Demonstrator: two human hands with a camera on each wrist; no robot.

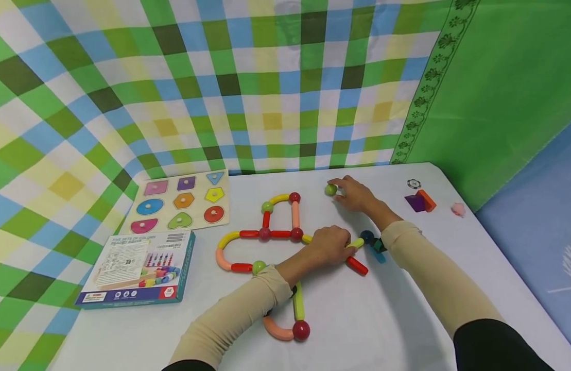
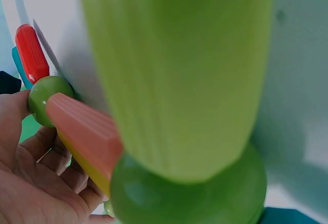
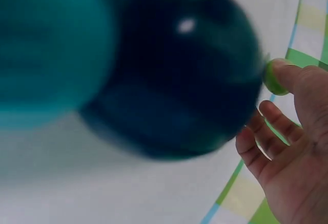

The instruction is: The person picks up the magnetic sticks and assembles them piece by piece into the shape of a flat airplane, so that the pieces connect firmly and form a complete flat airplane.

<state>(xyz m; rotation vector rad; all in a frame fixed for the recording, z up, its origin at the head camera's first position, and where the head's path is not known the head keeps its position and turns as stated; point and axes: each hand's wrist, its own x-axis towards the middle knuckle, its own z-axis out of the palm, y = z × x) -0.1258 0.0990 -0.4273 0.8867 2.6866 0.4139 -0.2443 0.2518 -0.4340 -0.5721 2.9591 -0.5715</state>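
In the head view my left hand (image 1: 329, 245) is at the right part of a joined figure of coloured sticks and balls. Its thumb and fingers pinch a green ball (image 2: 50, 97), seen in the left wrist view, where a red stick (image 2: 32, 52) and a salmon stick (image 2: 84, 121) meet it. Farther back, my right hand (image 1: 355, 195) pinches another green ball (image 1: 330, 189) at the table's far side. A dark blue ball (image 1: 367, 236) with a teal stick (image 1: 377, 254) lies below the right forearm. That ball fills much of the right wrist view.
A shape puzzle board (image 1: 199, 201) lies at the back left, partly under a boxed toy set (image 1: 137, 268). Purple (image 1: 415, 202) and orange blocks (image 1: 426, 201) sit at the right, near a small pink piece (image 1: 458, 209). A checked cloth (image 1: 271, 93) hangs behind the white table.
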